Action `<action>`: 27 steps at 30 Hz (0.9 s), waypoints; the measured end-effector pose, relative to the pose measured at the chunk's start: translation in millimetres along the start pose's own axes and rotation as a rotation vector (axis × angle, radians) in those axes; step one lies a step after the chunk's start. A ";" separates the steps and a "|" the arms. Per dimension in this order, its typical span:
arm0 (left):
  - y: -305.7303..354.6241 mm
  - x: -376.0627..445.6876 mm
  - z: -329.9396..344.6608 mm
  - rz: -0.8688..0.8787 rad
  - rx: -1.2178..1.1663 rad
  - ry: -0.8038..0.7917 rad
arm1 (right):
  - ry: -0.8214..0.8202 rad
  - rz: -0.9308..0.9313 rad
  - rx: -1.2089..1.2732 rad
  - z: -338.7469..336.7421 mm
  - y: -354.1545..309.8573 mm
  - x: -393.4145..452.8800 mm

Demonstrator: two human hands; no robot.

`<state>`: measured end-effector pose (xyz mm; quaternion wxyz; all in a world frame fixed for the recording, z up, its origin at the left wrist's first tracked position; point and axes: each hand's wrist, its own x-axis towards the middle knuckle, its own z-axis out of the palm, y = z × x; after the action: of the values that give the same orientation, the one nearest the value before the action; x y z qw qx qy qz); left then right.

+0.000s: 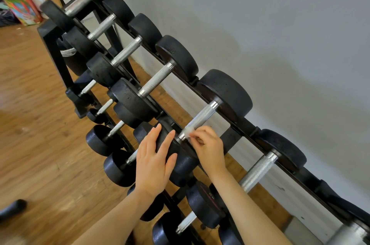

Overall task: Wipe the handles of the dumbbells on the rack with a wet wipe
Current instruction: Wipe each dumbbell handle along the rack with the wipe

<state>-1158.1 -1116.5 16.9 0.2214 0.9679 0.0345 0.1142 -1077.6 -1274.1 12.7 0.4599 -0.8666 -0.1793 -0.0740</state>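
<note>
Two hands work at the top row of the rack [247, 131]. My right hand [208, 146] pinches a small wet wipe [188, 131] against the near end of one dumbbell handle [200, 121]; my left hand [154, 161] lies flat, fingers straight, on that dumbbell's near weight [170, 144]. Such a small pinch could slip off the rough handle, or miss its underside. Pushing the weight might roll the dumbbell.

Right hand [208, 145] pinches a small white wet wipe [188, 131] against the near end of a knurled steel handle [200, 121] on the top row of the black dumbbell rack [236, 126]. Left hand [153, 161] lies flat, fingers straight, on that dumbbell's near head [170, 140].
</note>
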 end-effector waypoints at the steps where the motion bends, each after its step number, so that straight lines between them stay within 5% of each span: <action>1: 0.1 -0.2 0.1 -0.002 -0.001 -0.003 | 0.024 0.010 -0.001 -0.2 1.3 0.4; 10: 6.7 -2.9 -1.4 -0.045 0.031 -0.013 | -0.234 0.083 0.020 -4.0 -1.3 5.6; 27: 51.9 -25.2 -10.7 -0.103 0.075 -0.135 | 0.221 0.296 -0.168 -76.9 -23.0 -66.2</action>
<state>-1184.2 -1161.6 43.8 0.1925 0.9779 0.0733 0.0361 -1144.6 -1341.7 54.5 0.4087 -0.9054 0.0082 -0.1150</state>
